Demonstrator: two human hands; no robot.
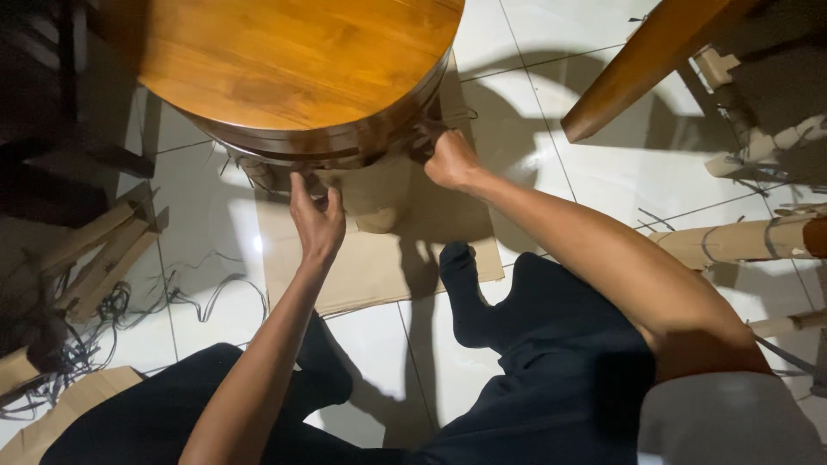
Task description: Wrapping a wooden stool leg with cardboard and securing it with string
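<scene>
Both hands work at the round table's [284,60] underside: left hand [316,220] half-open beneath the rim, right hand [450,159] fisted, contents hidden, above cardboard [379,263].

Harsh light from above the wearer brightens the white tiled floor [551,103], with glare patches and hard dark shadows. Left edge falls dim; focus is fairly sharp.

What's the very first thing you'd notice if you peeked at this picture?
The big round wooden table shining orange at the top, standing on a flat cardboard sheet on the white tiled floor. Right under its rim, the left hand and the right hand both reach up to the table's edge. Cardboard scraps and tangled black straps lie at the left.
</scene>
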